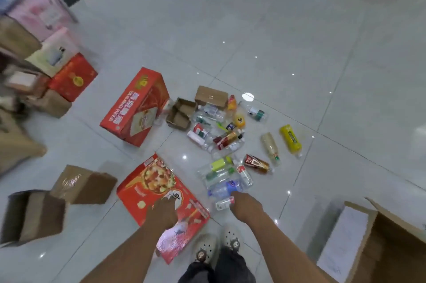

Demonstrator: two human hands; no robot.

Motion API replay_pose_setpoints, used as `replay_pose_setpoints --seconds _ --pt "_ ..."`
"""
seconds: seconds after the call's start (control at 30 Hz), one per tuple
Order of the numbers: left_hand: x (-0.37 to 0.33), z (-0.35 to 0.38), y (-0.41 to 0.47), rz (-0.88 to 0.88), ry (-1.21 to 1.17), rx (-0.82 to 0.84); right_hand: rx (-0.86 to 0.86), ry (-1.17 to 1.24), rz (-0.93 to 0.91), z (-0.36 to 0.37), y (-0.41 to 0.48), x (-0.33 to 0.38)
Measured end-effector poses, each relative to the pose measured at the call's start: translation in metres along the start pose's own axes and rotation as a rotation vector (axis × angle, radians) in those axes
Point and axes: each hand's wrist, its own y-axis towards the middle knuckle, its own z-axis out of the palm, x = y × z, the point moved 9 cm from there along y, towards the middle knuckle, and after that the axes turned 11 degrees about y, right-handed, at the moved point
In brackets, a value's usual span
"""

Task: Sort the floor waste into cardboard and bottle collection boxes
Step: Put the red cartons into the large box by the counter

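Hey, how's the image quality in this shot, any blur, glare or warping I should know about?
Head view: the stacked boxes at the left edge are smeared by motion blur; the middle, with the Yanjing Beer box and the bottle pile, is sharper but soft; small ceiling-light glints dot the glossy floor tiles; wide-angle distortion bends the tile seams near the edges; lighting is even, shadows faint.

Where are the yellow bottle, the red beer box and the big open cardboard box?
yellow bottle (291, 138), head view, label.
red beer box (129, 109), head view, printed side.
open cardboard box (391, 243), head view, inner wall.
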Motion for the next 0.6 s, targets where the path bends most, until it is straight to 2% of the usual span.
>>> replay_pose_setpoints --seconds 0.17,0.37,0.43,0.5,0.6 --pt "0.076 0.092 0.099 -0.274 -0.384 -0.033 0.046 0.023 -0.090 0.082 0.130 0.037" --pt "0.178 0.238 0.184 -0.942 -1.011 -0.150 0.138 0.166 -0.156 0.195 0.292 0.069" --pt "0.196 0.270 0.222 -0.925 -1.206 -0.174 0.203 0.248 -0.151 0.224 0.338 0.085" --pt "0.201 0.285 0.262 -0.787 -1.455 -0.190 0.287 0.285 -0.107 0.248 0.369 0.098" --pt "0.204 0.290 0.300 -0.613 -1.651 -0.275 0.442 0.379 0.057 0.284 0.407 0.092"
